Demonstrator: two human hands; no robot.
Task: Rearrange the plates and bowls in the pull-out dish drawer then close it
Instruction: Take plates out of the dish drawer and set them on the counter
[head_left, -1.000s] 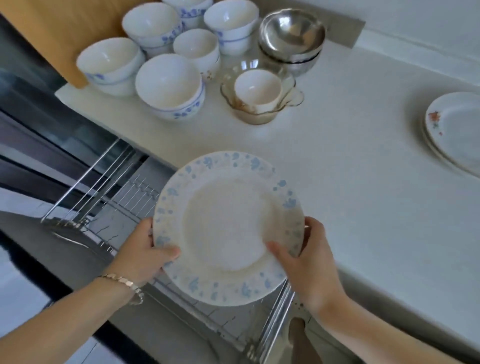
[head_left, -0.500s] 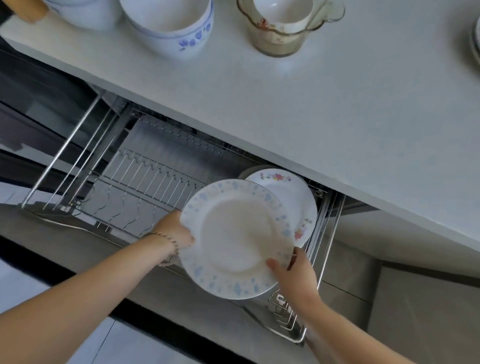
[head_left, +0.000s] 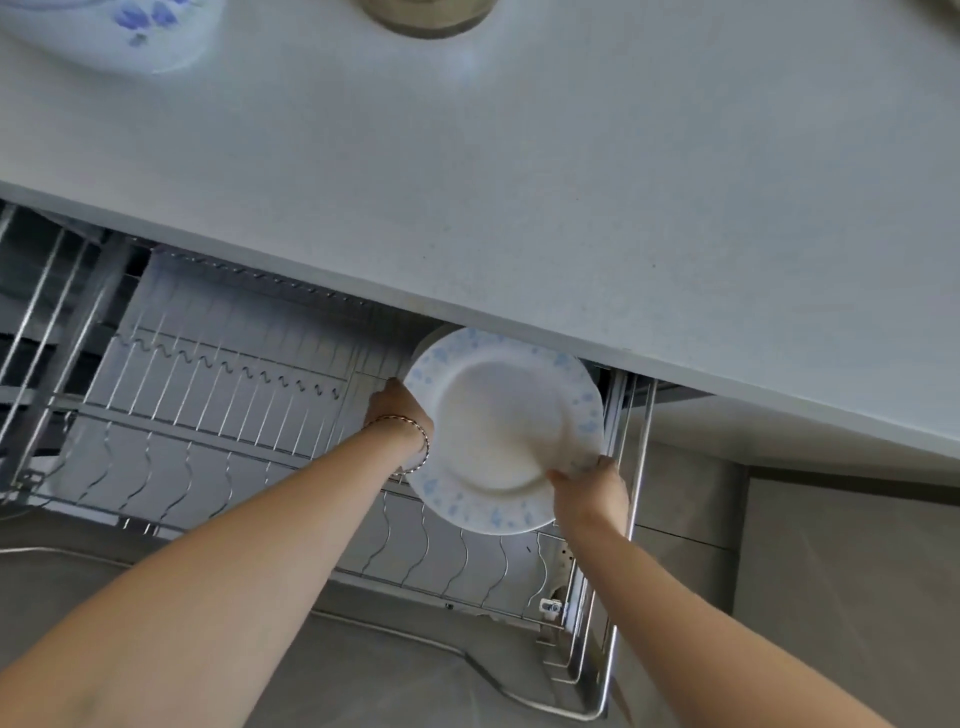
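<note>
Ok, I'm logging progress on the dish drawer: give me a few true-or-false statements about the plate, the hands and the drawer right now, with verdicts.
1. The left hand and the right hand both hold the blue-patterned plate. True.
2. The pull-out drawer is closed. False: it is pulled out, with its wire rack exposed.
3. The plate is at the rack's left end. False: it is at the right end.
4. A bracelet is on the left wrist. True.

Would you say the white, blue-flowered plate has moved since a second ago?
Yes: the blue-flowered plate went down from the edge of the white countertop into the wire drawer rack, right end.
</note>
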